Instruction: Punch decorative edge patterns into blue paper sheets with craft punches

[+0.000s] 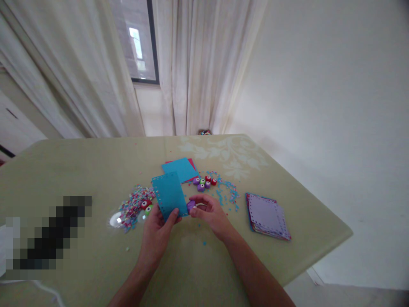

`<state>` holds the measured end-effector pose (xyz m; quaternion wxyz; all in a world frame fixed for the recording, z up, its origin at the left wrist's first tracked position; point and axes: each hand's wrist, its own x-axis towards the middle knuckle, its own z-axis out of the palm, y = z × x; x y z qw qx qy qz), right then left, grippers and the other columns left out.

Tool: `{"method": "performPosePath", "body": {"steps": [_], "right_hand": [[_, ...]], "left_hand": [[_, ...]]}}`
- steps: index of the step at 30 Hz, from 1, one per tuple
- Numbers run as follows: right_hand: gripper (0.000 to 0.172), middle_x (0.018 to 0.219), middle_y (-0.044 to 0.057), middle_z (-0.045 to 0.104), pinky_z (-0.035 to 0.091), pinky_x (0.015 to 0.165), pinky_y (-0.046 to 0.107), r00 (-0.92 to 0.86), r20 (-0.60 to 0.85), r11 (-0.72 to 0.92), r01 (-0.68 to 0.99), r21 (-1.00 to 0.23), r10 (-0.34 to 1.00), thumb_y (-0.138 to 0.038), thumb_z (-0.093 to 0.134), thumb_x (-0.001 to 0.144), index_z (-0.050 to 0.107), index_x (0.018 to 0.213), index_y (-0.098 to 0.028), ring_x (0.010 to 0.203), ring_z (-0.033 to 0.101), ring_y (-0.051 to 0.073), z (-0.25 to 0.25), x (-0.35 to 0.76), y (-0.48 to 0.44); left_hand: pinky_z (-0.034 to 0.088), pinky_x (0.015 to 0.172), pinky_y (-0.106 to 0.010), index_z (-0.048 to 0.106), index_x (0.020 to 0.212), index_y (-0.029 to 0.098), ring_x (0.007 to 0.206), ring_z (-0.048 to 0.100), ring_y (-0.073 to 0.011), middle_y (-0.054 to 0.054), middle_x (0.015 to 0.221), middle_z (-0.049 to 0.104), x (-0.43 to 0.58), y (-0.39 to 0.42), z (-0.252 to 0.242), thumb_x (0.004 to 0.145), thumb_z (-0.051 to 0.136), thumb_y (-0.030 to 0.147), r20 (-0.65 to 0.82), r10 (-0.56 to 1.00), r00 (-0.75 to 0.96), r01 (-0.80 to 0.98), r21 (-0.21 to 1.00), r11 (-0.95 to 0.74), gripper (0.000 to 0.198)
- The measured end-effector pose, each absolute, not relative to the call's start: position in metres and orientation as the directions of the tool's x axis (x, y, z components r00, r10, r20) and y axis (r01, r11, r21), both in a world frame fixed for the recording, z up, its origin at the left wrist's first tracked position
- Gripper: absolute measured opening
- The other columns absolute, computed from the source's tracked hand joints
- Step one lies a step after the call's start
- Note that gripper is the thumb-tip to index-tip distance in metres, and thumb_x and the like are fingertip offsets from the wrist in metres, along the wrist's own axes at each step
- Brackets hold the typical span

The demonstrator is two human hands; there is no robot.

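My left hand (158, 228) grips a blue paper card (171, 194) at its lower edge, thumb on top. Small punched holes run along the card's left and upper edges. In my right hand (211, 215), closed between thumb and fingers, is a small purple craft punch (191, 207), which meets the card's lower right edge. Whether the card sits inside its slot I cannot tell. Past the hands lies a flat blue sheet (181, 168) over a red one. Several red, green and purple punches (201, 187) cluster right of it. A red punch (146, 204) and a green one rest left of the card.
A heap of coloured paper bits (132, 209) spreads at the left, with blue bits (228, 192) scattered at the right. Punched sheets form a stack (268, 215) near the table's right edge. A blurred-out dark object (53, 234) and a white cable (51, 290) are at far left.
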<state>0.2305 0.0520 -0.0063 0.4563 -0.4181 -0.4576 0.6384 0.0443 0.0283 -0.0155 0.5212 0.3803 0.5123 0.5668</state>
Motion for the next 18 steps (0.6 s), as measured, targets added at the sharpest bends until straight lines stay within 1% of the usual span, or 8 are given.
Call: {"method": "performPosePath", "body": {"steps": [2, 4, 7, 10, 13, 16, 18], "right_hand": [[0.051, 0.096, 0.002, 0.076, 0.058, 0.084, 0.035, -0.225, -0.130, -0.174, -0.189, -0.967, 0.966, -0.041, 0.096, 0.067, 0.076, 0.111, -0.023, 0.083, 0.073, 0.019, -0.0087, 0.2300, 0.0521], [0.052, 0.092, 0.002, 0.076, 0.058, 0.082, 0.036, -0.235, -0.140, -0.180, -0.156, -0.971, 0.962, -0.042, 0.096, 0.067, 0.077, 0.111, -0.023, 0.082, 0.072, 0.019, -0.0102, 0.2296, 0.0521], [0.051, 0.092, 0.002, 0.076, 0.058, 0.081, 0.037, -0.241, -0.135, -0.162, -0.094, -0.982, 0.961, -0.042, 0.097, 0.064, 0.078, 0.108, -0.025, 0.082, 0.071, 0.020, -0.0114, 0.2294, 0.0523], [0.049, 0.091, 0.001, 0.076, 0.057, 0.078, 0.034, -0.261, -0.143, -0.162, -0.056, -0.985, 0.955, -0.041, 0.098, 0.061, 0.077, 0.102, -0.024, 0.079, 0.070, 0.019, -0.0131, 0.2300, 0.0534], [0.049, 0.090, 0.000, 0.074, 0.056, 0.078, 0.033, -0.290, -0.154, -0.180, -0.067, -0.981, 0.945, -0.042, 0.098, 0.061, 0.074, 0.100, -0.023, 0.078, 0.069, 0.017, -0.0148, 0.2300, 0.0541], [0.053, 0.089, -0.002, 0.073, 0.056, 0.082, 0.034, -0.306, -0.182, -0.227, -0.119, -0.967, 0.934, -0.040, 0.100, 0.057, 0.072, 0.099, -0.023, 0.080, 0.069, 0.017, -0.0137, 0.2280, 0.0525], [0.052, 0.089, -0.002, 0.073, 0.056, 0.085, 0.035, -0.310, -0.201, -0.254, -0.141, -0.957, 0.929, -0.039, 0.100, 0.057, 0.072, 0.097, -0.023, 0.080, 0.069, 0.017, -0.0115, 0.2259, 0.0505]], "left_hand": [[0.067, 0.080, -0.041, 0.061, 0.120, 0.021, 0.093, 0.079, -0.0269, -0.010, 0.114, 0.080, 0.0436, 0.0285, -0.0155, 0.072, 0.088, 0.055, -0.106, 0.981, -0.164, -0.191, 0.979, 0.074, 0.064], [0.067, 0.081, -0.041, 0.062, 0.117, 0.020, 0.093, 0.079, -0.0274, -0.010, 0.111, 0.080, 0.0433, 0.0283, -0.0165, 0.073, 0.087, 0.055, -0.109, 0.982, -0.156, -0.174, 0.981, 0.081, 0.062], [0.066, 0.081, -0.041, 0.062, 0.115, 0.020, 0.091, 0.079, -0.0271, -0.009, 0.109, 0.081, 0.0438, 0.0275, -0.0195, 0.075, 0.086, 0.053, -0.088, 0.988, -0.128, -0.169, 0.983, 0.065, 0.057], [0.066, 0.082, -0.041, 0.061, 0.115, 0.020, 0.089, 0.079, -0.0262, -0.008, 0.105, 0.081, 0.0448, 0.0267, -0.0211, 0.078, 0.084, 0.050, -0.069, 0.994, -0.084, -0.159, 0.986, 0.055, 0.053], [0.065, 0.079, -0.040, 0.062, 0.111, 0.019, 0.085, 0.079, -0.0262, -0.008, 0.098, 0.081, 0.0455, 0.0261, -0.0187, 0.077, 0.084, 0.052, -0.093, 0.993, -0.079, -0.125, 0.989, 0.083, 0.052], [0.065, 0.071, -0.038, 0.066, 0.105, 0.018, 0.081, 0.078, -0.0267, -0.008, 0.094, 0.082, 0.0458, 0.0254, -0.0153, 0.074, 0.084, 0.056, -0.109, 0.988, -0.109, -0.072, 0.992, 0.102, 0.052], [0.064, 0.070, -0.037, 0.068, 0.102, 0.018, 0.080, 0.078, -0.0271, -0.009, 0.092, 0.082, 0.0460, 0.0248, -0.0146, 0.074, 0.083, 0.057, -0.101, 0.988, -0.120, -0.043, 0.994, 0.097, 0.051]]}}
